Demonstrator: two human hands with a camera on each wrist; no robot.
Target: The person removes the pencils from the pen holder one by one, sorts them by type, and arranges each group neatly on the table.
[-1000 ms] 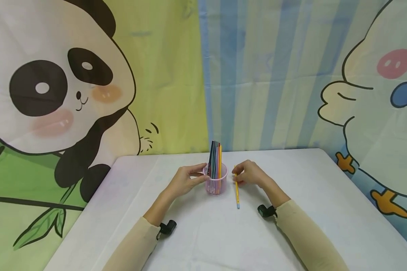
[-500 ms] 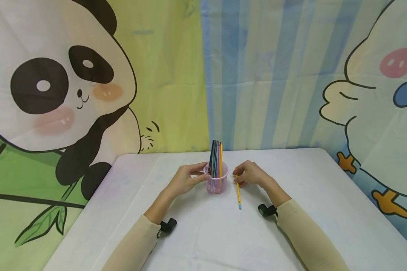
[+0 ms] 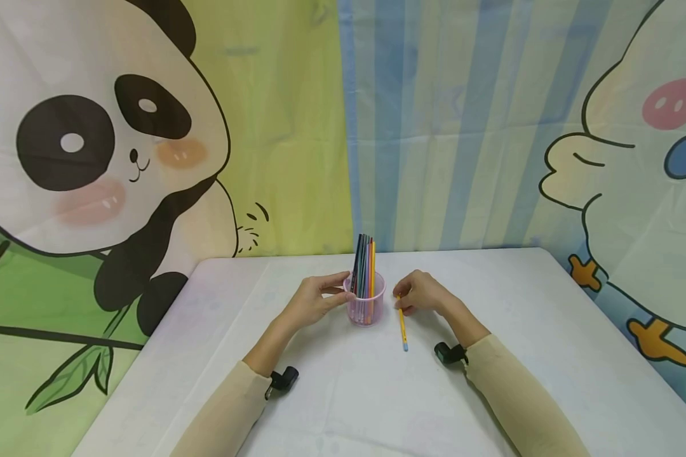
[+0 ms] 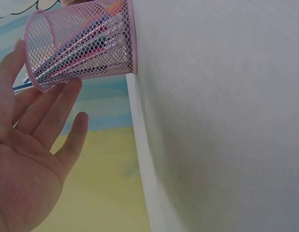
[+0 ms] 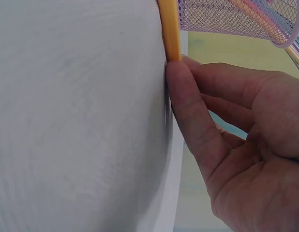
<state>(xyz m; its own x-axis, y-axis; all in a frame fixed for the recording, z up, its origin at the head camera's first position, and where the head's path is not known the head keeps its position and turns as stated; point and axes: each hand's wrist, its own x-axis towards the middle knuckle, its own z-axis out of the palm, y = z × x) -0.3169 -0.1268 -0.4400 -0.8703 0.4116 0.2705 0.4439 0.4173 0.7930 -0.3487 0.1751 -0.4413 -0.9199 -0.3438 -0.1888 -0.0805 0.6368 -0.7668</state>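
— Start at your end of the table (image 3: 331, 393). What comes first?

— The blue tip of the yellow pencil (image 3: 402, 322). It lies flat on the white cloth, its long axis running almost straight away from me, the far end leaning slightly toward the cup. It rests just to the right of the pink mesh cup (image 3: 366, 306), near it but apart.

— And where are your fingers against it?

— My right hand (image 3: 424, 292) sits at the pencil's far end, coming at it from the right. In the right wrist view my thumb (image 5: 190, 121) lies along the shaft with its tip touching the yellow barrel (image 5: 170, 29), and the other fingers curl in just behind. I'd call it a pinch closing on the far end. From the head view I can't see whether the fingertips on the far side have met the wood.

— Which hand is nearer?

— The right, plainly; it is on the pencil. The cup stands between the pencil and my left hand (image 3: 314, 299).

— What is the left doing?

— It rests against the cup's left side. From the left wrist the fingers (image 4: 40, 113) are straight and relaxed, touching the mesh wall (image 4: 82, 46), not wrapped round it.

— And beyond that?

— The bundle of coloured pencils (image 3: 364, 274) stands upright in the cup, tops well above the rim.
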